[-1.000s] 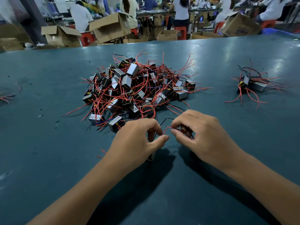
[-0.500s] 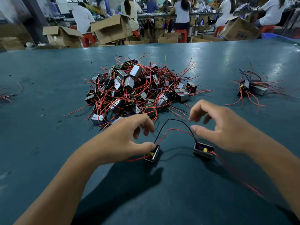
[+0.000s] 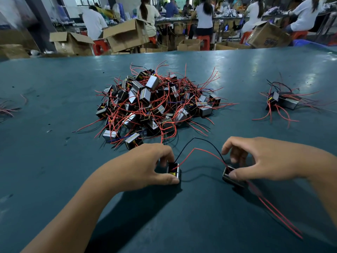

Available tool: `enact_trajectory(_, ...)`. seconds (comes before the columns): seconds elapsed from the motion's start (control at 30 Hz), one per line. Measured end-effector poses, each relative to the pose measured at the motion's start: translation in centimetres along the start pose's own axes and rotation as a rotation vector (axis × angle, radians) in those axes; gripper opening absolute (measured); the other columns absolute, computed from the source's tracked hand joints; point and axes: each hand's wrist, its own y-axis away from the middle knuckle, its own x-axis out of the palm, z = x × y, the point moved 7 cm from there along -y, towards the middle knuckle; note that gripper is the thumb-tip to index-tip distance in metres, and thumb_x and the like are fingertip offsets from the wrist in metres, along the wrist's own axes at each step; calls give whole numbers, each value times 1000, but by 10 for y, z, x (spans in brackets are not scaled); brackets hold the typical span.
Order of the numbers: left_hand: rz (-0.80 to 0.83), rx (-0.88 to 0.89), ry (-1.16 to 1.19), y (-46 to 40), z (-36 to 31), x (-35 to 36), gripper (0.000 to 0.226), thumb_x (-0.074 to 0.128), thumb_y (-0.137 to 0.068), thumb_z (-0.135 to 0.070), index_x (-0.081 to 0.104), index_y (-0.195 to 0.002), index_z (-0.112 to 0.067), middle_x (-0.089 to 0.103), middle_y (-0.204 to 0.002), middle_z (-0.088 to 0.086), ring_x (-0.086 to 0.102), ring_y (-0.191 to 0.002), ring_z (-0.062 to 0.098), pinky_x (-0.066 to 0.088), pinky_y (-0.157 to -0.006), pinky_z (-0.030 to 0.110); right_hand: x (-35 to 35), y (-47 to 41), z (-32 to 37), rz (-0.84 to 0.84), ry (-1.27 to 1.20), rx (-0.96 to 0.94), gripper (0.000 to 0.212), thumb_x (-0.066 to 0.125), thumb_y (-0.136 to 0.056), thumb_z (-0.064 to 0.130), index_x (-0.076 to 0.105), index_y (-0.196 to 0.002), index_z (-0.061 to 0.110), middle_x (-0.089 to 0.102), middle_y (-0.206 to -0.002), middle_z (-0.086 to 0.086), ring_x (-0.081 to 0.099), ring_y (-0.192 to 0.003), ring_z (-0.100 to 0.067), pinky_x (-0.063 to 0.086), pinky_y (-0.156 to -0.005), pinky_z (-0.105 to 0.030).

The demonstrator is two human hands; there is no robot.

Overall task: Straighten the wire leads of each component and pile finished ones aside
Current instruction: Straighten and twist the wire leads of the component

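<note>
The hands have drawn apart since 1 second ago: left hand (image 3: 145, 167) pinches 1 transformer (image 3: 174, 172), right hand (image 3: 259, 161) another (image 3: 230, 175), both lower center on the table (image 3: 54, 161). Their tangled leads (image 3: 198, 148) look freed; straightening comes next.

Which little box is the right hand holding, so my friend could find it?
Start at the big tangled pile of boxes with red wires in the middle of the green table. Come nearer, to the right hand. The component pinched under its thumb is the one; two long red leads trail from it toward the near right.
</note>
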Motion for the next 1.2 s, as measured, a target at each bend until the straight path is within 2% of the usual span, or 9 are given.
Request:
enact_trajectory(0.07, -20, -14, -1, -3, -2, 4, 36, 72, -81, -61, 57, -99, -33, 58, -78, -13, 52, -76, -1, 38, -62, 16, 4, -6, 1, -46, 35, 51, 36, 71, -77, 57, 51, -101, 41, 65, -84, 23, 61, -72, 1, 49, -66, -21)
enact_trajectory(0.2, -81, -55, 100, -10, -9, 14, 36, 73, -83, -56, 57, -101, -30, 60, -72, -9, 53, -67, 2, 41, -59, 22, 10, -21, 17, -310, 0, 92, 25, 68, -82, 48, 52, -91, 30, 64, -64, 9, 59, -60, -4, 41, -56, -23)
enact_trajectory(0.33, -176, -127, 216, -15, -11, 17, 37, 79, -78, -52, 58, -90, -23, 65, -70, -7, 57, -63, 4, 41, -54, 21, 24, -26, 39, -424, -90, 57, 25, 67, -84, 47, 52, -88, 26, 64, -67, 6, 61, -65, -12, 49, -62, -33)
enact_trajectory(0.43, -189, -141, 285, -15, -11, 20, 35, 81, -76, -49, 57, -86, -25, 67, -72, -6, 59, -64, 8, 45, -57, 29, 25, -29, 46, -467, -128, 37, 22, 67, -86, 41, 53, -84, 24, 64, -66, 5, 61, -63, -13, 51, -63, -36)
enact_trajectory(0.67, -180, -113, 309, -15, -10, 20, 35, 83, -76, -47, 60, -88, -23, 66, -73, -5, 58, -63, 8, 48, -58, 32, 29, -28, 45, -437, -196, 49, 27, 67, -83, 47, 59, -77, 23, 66, -67, 3, 62, -57, -13, 54, -59, -38)
enact_trajectory(0.87, -184, -111, 306, -17, -7, 23, 38, 85, -74, -48, 59, -89, -23, 65, -74, -3, 60, -66, 13, 49, -62, 38, 30, -27, 45, -417, -283, 73, 19, 74, -77, 36, 59, -77, 23, 67, -68, 1, 62, -48, -12, 57, -55, -41)
enact_trajectory(1.0, -155, -99, 322, -19, -5, 27, 40, 85, -73, -50, 61, -93, -23, 66, -73, -4, 58, -63, 10, 49, -61, 38, 30, -25, 47, -382, -215, 64, 17, 69, -79, 37, 60, -78, 23, 67, -69, 3, 60, -49, -9, 55, -58, -37)
enact_trajectory(1.1, -117, -102, 396, -17, 0, 25, 36, 82, -77, -50, 63, -97, -27, 65, -71, -8, 57, -60, 7, 48, -56, 32, 26, -23, 43, -327, -220, 58, 11, 65, -85, 37, 62, -83, 27, 67, -69, 7, 61, -45, -7, 51, -49, -26)
enact_trajectory(1.2, -85, -156, 504, -15, 13, 19, 24, 72, -90, -39, 62, -104, -23, 72, -76, 2, 67, -63, 23, 56, -61, 39, 19, -18, 34, -303, -261, 82, 9, 57, -93, 36, 61, -88, 30, 68, -61, 4, 61, -39, -15, 46, -43, -21)
